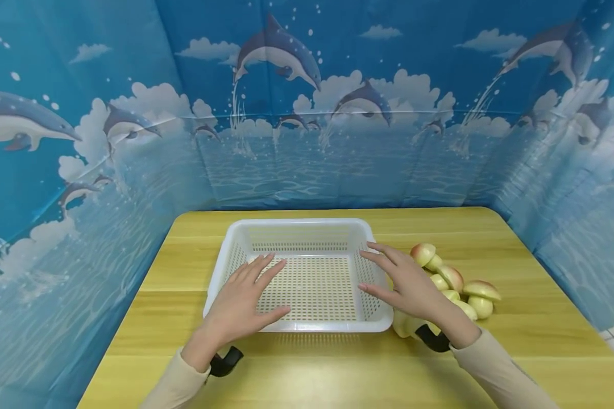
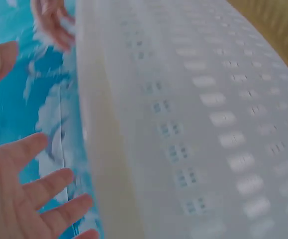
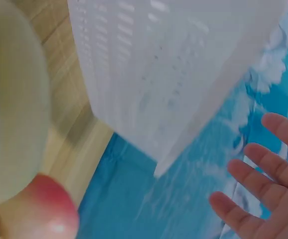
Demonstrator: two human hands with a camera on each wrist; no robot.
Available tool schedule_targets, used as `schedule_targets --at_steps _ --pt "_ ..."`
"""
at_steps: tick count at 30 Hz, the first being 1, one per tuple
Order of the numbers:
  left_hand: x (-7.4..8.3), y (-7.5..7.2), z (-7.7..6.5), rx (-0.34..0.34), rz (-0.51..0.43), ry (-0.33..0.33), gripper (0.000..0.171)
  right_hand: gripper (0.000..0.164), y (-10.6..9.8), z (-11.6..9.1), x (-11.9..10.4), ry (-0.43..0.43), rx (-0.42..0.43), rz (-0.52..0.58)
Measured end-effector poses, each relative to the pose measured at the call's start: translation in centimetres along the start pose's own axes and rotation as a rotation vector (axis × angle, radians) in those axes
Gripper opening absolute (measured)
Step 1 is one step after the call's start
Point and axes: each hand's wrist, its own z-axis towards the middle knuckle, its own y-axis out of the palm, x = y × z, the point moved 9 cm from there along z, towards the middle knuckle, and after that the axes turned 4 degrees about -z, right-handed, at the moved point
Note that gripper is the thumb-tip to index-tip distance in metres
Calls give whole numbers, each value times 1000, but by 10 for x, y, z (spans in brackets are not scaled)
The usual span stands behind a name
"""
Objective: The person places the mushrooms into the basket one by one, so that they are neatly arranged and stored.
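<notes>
A white perforated plastic basket (image 1: 307, 328) sits on the wooden table with nothing inside it. My left hand (image 1: 243, 304) hovers over its front left part, fingers spread. Over the right rim is my right hand (image 1: 406, 284), its fingers apart and pointing inward. Neither hand holds anything. In the left wrist view the fingers of my left hand (image 2: 39, 194) stand beside the basket wall (image 2: 193, 129). The right wrist view has my right hand (image 3: 268, 179) apart from the basket corner (image 3: 148, 109). Several mushroom-shaped pieces (image 1: 481, 298), pale yellow-green with reddish blush, lie under and beside my right hand.
The pile of mushroom-shaped pieces lies close against the basket's right side. A blue curtain (image 1: 307, 159) printed with dolphins surrounds the back and sides of the yellow wooden table (image 1: 158, 318). Black wrist mounts (image 1: 227, 362) hang below both wrists, low over the table.
</notes>
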Motion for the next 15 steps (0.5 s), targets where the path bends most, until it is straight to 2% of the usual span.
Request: schedule_targets --at_steps 7,12,15 --pt "-35 -21 -31 190 -82 -137 80 56 -15 -33 39 174 58 144" --pt "-60 -18 -58 241 -126 -277 80 47 -23 -53 53 251 75 161" --pt "-70 -14 -70 267 -162 -333 81 43 -23 -63 57 297 51 164"
